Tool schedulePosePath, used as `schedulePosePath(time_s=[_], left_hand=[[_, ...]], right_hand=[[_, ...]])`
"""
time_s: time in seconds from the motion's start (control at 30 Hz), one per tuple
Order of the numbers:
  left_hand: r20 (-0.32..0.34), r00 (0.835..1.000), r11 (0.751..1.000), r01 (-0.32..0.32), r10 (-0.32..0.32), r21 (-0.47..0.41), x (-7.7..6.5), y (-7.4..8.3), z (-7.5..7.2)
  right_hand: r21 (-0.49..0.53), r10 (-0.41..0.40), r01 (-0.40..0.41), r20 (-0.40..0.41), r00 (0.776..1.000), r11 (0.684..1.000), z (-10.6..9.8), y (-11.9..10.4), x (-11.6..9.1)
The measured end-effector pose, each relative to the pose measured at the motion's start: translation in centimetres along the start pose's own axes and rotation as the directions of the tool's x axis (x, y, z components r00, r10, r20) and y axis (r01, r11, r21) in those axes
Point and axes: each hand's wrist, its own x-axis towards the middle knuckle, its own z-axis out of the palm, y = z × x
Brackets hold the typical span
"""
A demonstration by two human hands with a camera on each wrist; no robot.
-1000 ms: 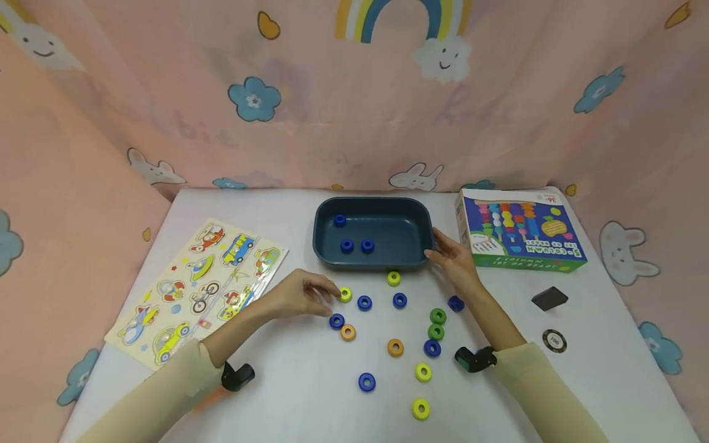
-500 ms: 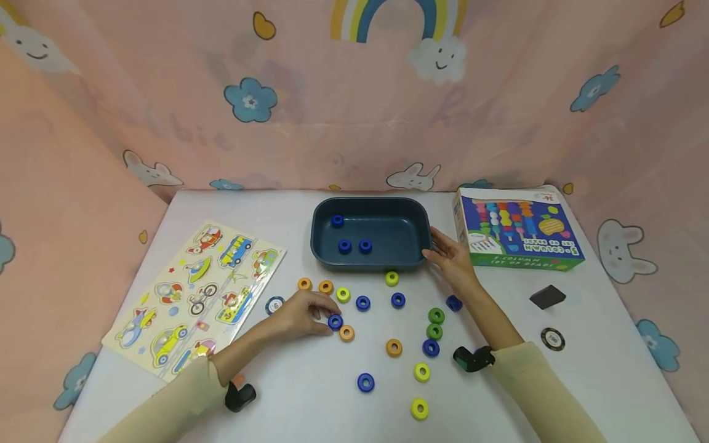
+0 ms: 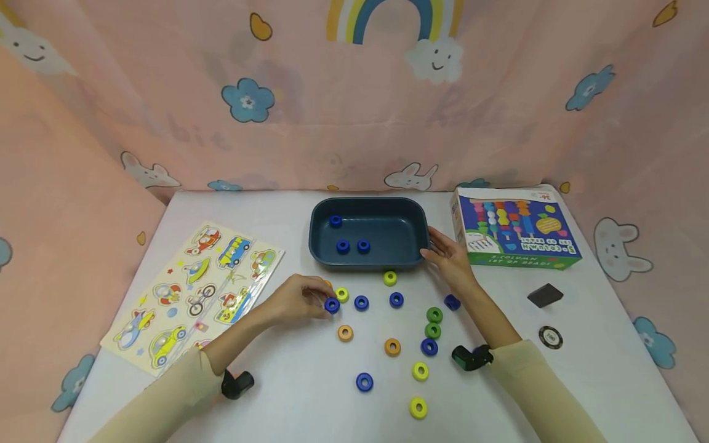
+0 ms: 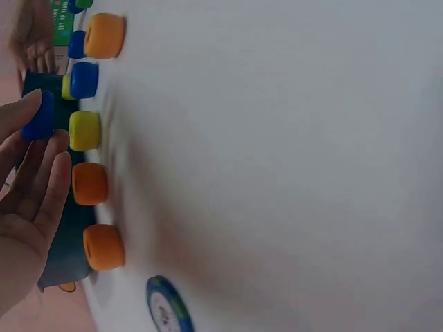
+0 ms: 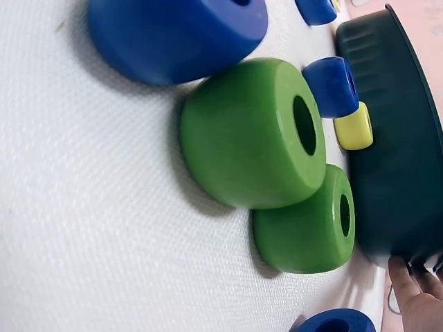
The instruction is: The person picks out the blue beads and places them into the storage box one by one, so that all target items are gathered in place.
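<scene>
the left hand [image 3: 298, 300] pinches a blue ring-shaped bead [image 4: 39, 115] between thumb and fingers, above the white table [image 3: 293, 381], just beside a yellow ring-shaped bead [image 3: 342, 299]. the fingers of the right hand [image 3: 451, 261] grasp the right end of a dark teal rectangular tray [image 3: 393, 237]; three blue ring-shaped beads [image 3: 343, 250] lie in its left half.

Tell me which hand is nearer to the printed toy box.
Right. The right hand is at the dark tray's right end, just left of the box. The left hand is farther left, in front of the tray, a blue bead in its grip.
</scene>
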Motion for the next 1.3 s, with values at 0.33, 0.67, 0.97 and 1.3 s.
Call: schedulePosePath(time_s=[0.33, 0.67, 0.97, 1.3], left_hand=[[-0.120, 0.992, 0.998, 0.027, -0.033, -0.050, 4.5, 2.5, -3.9], [-0.222, 0.973, 0.998, 0.050, -0.055, -0.025, 10.3, 3.1, -6.4], [-0.221, 0.971, 0.995, 0.098, -0.090, 0.022, 12.5, 4.0, -7.0], [-0.213, 0.975, 0.997, 0.069, -0.062, 0.028, 12.6, 4.5, -7.4]], right_hand=[[0.006, 0.006, -0.005, -0.006, 1.000, 1.000, -0.2, 0.1, 0.1], [0.007, 0.022, -0.022, -0.008, 1.000, 1.000, 0.0, 0.4, 0.0], [0.019, 0.034, -0.034, -0.003, 0.999, 0.999, 0.1, 0.4, -0.1], [0.027, 0.039, -0.039, 0.003, 0.999, 0.999, -0.1, 0.2, 0.2]])
